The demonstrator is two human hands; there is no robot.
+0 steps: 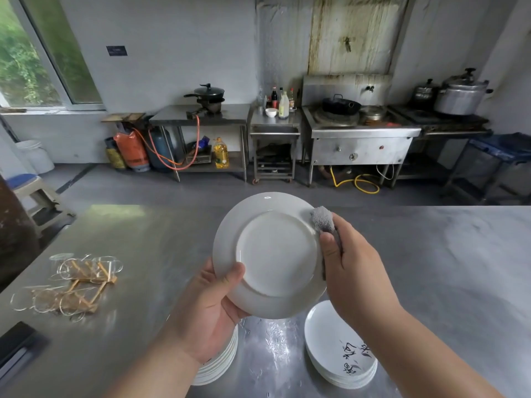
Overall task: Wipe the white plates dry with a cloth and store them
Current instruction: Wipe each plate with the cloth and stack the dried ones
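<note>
Gripping the round white ceramic plate point(273, 254) at its near rim, thumb across the upturned underside, the left hand point(212, 305) held it tilted above the steel worktop point(143, 254) so that the right hand point(353, 265), clutching a wadded grey cloth point(323, 219), could rub the rim beyond its thumb.

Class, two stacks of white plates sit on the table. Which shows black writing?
The right stack: its top plate bears black brushed characters, while the left stack shows only plain white rims.
</note>
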